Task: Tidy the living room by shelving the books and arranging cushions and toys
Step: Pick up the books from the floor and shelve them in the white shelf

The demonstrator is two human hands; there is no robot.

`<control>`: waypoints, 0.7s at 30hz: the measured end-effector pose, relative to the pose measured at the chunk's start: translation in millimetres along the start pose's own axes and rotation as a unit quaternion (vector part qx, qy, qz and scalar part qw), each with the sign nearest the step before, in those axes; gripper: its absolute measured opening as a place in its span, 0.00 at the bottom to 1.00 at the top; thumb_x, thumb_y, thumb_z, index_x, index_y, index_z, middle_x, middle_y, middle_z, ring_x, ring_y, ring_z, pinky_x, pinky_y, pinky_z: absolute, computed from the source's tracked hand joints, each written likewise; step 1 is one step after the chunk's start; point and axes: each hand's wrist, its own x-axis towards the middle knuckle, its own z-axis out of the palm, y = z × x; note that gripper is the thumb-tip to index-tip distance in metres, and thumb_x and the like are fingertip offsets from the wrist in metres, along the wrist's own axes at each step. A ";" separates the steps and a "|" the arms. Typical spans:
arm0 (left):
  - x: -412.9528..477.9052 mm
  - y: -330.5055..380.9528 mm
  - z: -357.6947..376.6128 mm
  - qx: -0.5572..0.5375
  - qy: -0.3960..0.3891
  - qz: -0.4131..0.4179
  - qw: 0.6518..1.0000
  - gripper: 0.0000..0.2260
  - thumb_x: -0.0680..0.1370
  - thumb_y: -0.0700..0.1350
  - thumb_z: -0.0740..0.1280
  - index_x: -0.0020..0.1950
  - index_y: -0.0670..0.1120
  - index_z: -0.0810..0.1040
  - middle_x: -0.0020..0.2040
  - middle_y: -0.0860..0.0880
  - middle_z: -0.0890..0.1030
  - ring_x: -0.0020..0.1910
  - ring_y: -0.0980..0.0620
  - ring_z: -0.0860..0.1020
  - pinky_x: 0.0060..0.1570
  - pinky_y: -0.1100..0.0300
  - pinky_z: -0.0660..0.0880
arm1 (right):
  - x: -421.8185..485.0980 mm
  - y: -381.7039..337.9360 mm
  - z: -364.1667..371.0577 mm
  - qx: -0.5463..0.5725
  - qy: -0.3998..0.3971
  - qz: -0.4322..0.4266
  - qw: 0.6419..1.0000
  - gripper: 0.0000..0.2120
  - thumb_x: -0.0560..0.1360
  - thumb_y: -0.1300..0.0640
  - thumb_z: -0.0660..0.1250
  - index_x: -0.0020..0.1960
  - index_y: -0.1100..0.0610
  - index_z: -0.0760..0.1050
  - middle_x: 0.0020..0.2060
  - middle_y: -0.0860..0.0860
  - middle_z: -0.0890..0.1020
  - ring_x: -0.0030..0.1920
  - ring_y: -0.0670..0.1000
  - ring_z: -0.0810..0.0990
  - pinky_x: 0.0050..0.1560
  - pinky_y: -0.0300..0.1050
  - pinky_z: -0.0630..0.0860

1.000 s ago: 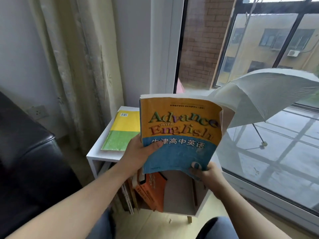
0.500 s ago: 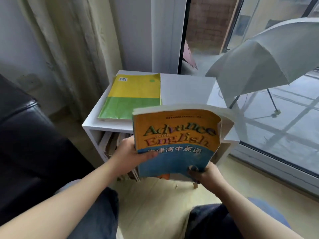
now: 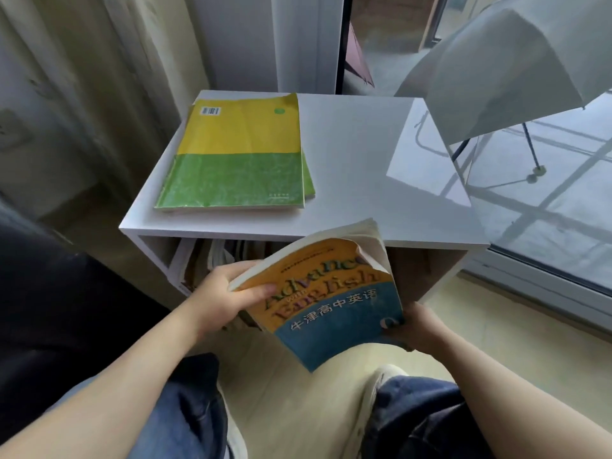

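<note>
The left hand (image 3: pixel 222 299) and, seemingly, the right hand (image 3: pixel 417 329) clamp their fingers on the English textbook (image 3: pixel 331 303) before the shelf (image 3: pixel 364 160) front edge, not yet in. Shelved books (image 3: pixel 212 260) stand inside; 2 green-and-yellow books (image 3: pixel 238 154) lie unshelved along its top's left edge.

Two yellow-green books (image 3: pixel 235 154) at centre, one English textbook (image 3: pixel 331 306) below, one white shelf (image 3: pixel 357 160), one umbrella (image 3: pixel 503 67) upper right, one left hand (image 3: pixel 222 296), one right hand (image 3: pixel 420 326).

Glossy white shelf top (image 3: pixel 347 154); worn paper textbook (image 3: pixel 331 303).
</note>
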 end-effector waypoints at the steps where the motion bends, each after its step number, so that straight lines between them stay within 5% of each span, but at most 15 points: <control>1: -0.5 -0.3 -0.6 0.030 -0.011 -0.008 0.999 0.09 0.72 0.44 0.72 0.48 0.55 0.79 0.42 0.59 0.84 0.42 0.60 0.82 0.42 0.68 0.77 | 2.2 0.6 1.8 0.007 -0.005 0.011 1.000 0.08 0.72 0.58 0.70 0.50 0.57 0.73 0.37 0.52 0.79 0.31 0.50 0.76 0.28 0.38 0.73; 3: -3.6 -2.6 0.9 0.122 -0.020 -0.025 0.992 0.10 0.74 0.42 0.69 0.47 0.58 0.75 0.38 0.63 0.83 0.40 0.63 0.81 0.38 0.69 0.77 | 6.6 3.0 7.0 0.006 -0.013 0.034 0.999 0.09 0.71 0.59 0.71 0.48 0.59 0.74 0.39 0.56 0.80 0.31 0.52 0.76 0.29 0.40 0.74; 7: -7.5 -6.4 7.5 0.241 -0.026 -0.028 0.970 0.04 0.77 0.45 0.65 0.46 0.54 0.73 0.40 0.55 0.82 0.28 0.54 0.80 0.32 0.59 0.79 | 12.4 4.3 14.9 -0.008 0.010 0.057 0.998 0.10 0.73 0.57 0.68 0.52 0.61 0.75 0.39 0.57 0.78 0.26 0.49 0.72 0.24 0.38 0.71; 11: -6.8 -7.9 13.1 0.194 0.008 -0.015 0.981 0.03 0.77 0.42 0.66 0.43 0.47 0.74 0.37 0.48 0.83 0.24 0.47 0.78 0.25 0.59 0.75 | 15.1 -1.3 20.8 0.007 0.025 0.051 0.998 0.09 0.75 0.59 0.65 0.54 0.59 0.73 0.42 0.55 0.77 0.30 0.49 0.73 0.29 0.40 0.73; 15: -5.9 -10.5 19.0 0.138 0.016 -0.036 0.990 0.06 0.76 0.40 0.67 0.40 0.48 0.76 0.34 0.47 0.82 0.28 0.38 0.78 0.23 0.56 0.74 | 18.3 -5.8 22.1 -0.008 0.087 0.018 0.996 0.06 0.77 0.60 0.63 0.53 0.58 0.74 0.45 0.56 0.77 0.44 0.54 0.75 0.46 0.48 0.74; 21: -6.1 -15.8 33.6 0.156 0.077 -0.059 0.983 0.05 0.76 0.40 0.66 0.40 0.44 0.77 0.33 0.42 0.80 0.20 0.48 0.74 0.19 0.62 0.70 | -3.5 -28.7 18.4 0.070 -0.036 0.097 0.992 0.11 0.78 0.58 0.58 0.56 0.61 0.73 0.39 0.54 0.78 0.35 0.53 0.74 0.33 0.39 0.69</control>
